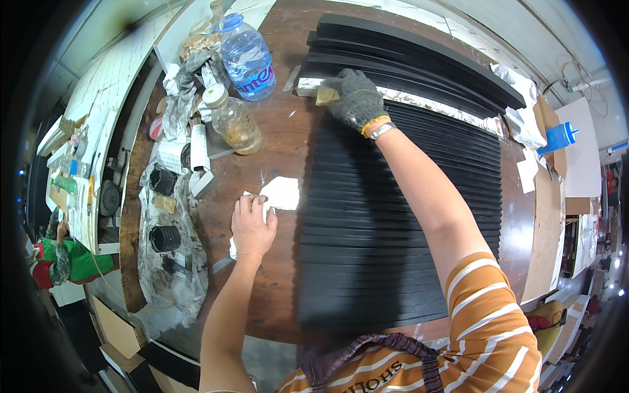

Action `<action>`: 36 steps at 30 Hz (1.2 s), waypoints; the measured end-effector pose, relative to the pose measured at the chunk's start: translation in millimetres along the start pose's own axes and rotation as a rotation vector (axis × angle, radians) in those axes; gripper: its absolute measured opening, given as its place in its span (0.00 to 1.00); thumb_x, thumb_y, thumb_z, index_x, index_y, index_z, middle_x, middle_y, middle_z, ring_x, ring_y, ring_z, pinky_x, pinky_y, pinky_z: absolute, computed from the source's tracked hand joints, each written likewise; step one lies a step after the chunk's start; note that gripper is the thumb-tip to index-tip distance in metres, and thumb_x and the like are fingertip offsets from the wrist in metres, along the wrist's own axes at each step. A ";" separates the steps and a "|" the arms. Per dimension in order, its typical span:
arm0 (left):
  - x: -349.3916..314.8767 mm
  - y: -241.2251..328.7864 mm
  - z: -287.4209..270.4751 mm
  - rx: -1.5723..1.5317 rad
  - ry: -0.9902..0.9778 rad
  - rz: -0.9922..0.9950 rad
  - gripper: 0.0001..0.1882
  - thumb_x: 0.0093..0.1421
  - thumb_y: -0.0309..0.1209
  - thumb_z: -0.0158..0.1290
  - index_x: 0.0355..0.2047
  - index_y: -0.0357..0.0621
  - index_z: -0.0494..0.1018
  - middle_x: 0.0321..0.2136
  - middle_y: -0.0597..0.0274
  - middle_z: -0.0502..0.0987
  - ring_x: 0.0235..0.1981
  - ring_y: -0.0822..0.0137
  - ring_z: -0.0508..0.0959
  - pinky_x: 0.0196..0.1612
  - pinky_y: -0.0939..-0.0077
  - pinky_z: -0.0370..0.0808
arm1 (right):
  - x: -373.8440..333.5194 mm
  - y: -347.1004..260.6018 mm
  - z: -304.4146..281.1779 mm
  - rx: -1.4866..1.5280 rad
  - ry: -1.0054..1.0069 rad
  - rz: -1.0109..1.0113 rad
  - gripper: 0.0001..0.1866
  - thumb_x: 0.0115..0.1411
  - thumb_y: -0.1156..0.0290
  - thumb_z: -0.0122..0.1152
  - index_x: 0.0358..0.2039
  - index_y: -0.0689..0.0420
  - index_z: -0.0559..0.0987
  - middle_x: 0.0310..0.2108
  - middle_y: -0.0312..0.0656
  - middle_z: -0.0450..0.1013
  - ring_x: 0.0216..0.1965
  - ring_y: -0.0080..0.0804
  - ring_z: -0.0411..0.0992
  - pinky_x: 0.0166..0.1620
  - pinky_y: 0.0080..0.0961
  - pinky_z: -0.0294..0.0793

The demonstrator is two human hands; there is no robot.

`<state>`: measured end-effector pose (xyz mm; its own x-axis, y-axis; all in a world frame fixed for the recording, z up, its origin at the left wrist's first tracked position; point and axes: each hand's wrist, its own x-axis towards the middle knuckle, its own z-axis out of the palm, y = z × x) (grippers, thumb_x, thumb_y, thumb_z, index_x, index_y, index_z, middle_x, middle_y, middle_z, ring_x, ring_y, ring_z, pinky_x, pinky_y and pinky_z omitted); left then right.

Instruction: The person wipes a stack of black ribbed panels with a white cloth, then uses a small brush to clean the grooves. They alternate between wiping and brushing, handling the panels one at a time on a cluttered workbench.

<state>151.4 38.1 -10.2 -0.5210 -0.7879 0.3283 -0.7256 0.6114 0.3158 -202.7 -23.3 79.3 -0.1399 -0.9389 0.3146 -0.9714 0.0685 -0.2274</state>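
Across the table point(282, 144), black slats point(393, 223) run left-right, right grip point(356, 101) pinching a tan pad point(326, 96).

The person's bare left hand point(253, 229) lies over a white sheet point(283, 193) on the brown tabletop point(275, 288). The gloved right hand point(357, 101) grips a tan block point(327, 95) at the left end of a pale strip point(426, 105); whether these 2 touch cannot be told. On the strip's near side lie parallel black slats point(393, 275); on its far side, a stack of black pieces point(419, 52). Left of the slats: a large water bottle point(246, 56), a jar point(234, 123) and, nearer, 2 black containers point(165, 238) on a stained covering point(190, 288). At the left edge, a co-worker point(75, 259) in red and green.
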 end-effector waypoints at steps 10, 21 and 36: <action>-0.5 -1.5 1.2 -0.013 -0.007 0.013 0.16 0.57 0.31 0.60 0.46 0.46 0.74 0.44 0.54 0.74 0.48 0.48 0.75 0.51 0.53 0.74 | -17.1 14.1 -24.2 0.049 0.082 0.078 0.19 0.57 0.60 0.69 0.49 0.46 0.86 0.46 0.48 0.76 0.51 0.48 0.73 0.55 0.43 0.75; 2.1 3.3 -3.4 0.017 -0.038 0.015 0.16 0.59 0.31 0.58 0.47 0.41 0.75 0.45 0.52 0.74 0.48 0.47 0.74 0.51 0.53 0.73 | -32.2 27.1 -22.5 -0.045 0.040 0.310 0.18 0.58 0.58 0.72 0.48 0.47 0.85 0.45 0.46 0.76 0.51 0.45 0.74 0.52 0.40 0.76; 0.2 0.3 -1.4 0.016 -0.043 -0.003 0.17 0.58 0.30 0.59 0.48 0.43 0.74 0.45 0.53 0.74 0.50 0.47 0.74 0.52 0.52 0.73 | -7.0 -19.2 1.9 -0.031 0.080 0.113 0.19 0.55 0.58 0.72 0.46 0.50 0.85 0.45 0.48 0.76 0.49 0.49 0.75 0.53 0.42 0.77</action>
<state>151.7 38.3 -8.8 -0.5376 -0.7923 0.2885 -0.7341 0.6082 0.3021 -182.8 -18.7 79.7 -0.2625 -0.8949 0.3610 -0.9538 0.1839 -0.2376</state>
